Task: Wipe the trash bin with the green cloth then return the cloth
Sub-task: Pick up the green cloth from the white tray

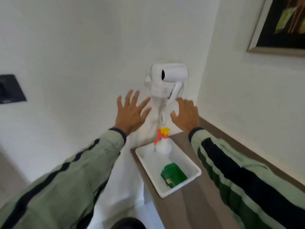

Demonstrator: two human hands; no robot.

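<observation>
A folded green cloth (174, 175) lies in the near end of a white tray (194, 176) on a brown counter. My left hand (132, 112) is raised in front of the white wall, fingers spread, holding nothing. My right hand (186, 114) is also raised, just below the wall-mounted hair dryer, fingers apart and empty. Both hands are well above and beyond the cloth. No trash bin is in view.
A white spray bottle (163, 142) with a yellow and orange trigger stands in the tray's far end. A white hair dryer (169, 80) hangs on the wall with its cord dangling. The brown counter (189, 210) runs along the right wall under a framed picture (280, 25). A black panel (11, 89) sits on the left wall.
</observation>
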